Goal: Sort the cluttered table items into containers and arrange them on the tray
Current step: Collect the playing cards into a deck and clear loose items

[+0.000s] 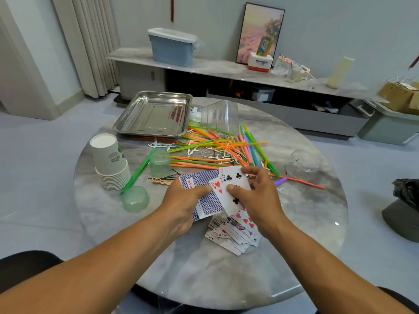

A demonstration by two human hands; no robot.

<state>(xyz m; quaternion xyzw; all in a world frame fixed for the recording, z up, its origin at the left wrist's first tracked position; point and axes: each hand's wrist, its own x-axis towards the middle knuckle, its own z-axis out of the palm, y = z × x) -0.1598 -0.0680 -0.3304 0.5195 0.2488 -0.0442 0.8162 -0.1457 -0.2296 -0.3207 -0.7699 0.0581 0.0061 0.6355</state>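
The left hand (183,200) holds a stack of playing cards (205,191), mostly blue backs up, over the near middle of the round marble bench (306,223); its grip is curled round the stack, thumb pressed on top. The right hand (256,196) pinches a small fan of face-up cards (229,184) between thumb and fingers, a nine of hearts and a club card showing, and these overlap the stack in the left hand. Just below both hands a spread of loose face-up cards (233,232) lies flat on the bench.

Behind the hands a scatter of coloured drinking straws (217,143) covers the middle of the bench, mixed with small white floss picks (192,151). A steel tray (154,114) sits at the far left edge, with nothing in it. Beside it, to its right, a stack of clear plastic cups (221,115) lies on its side. A stack of white paper cups (111,162) stands upside down at the left. Two green translucent cups (158,163) stand upside down near them, one further back and one nearer the edge. A clear glass bowl (302,164) rests upside down at the right. A few hair pins (162,180) lie just left of the left hand.
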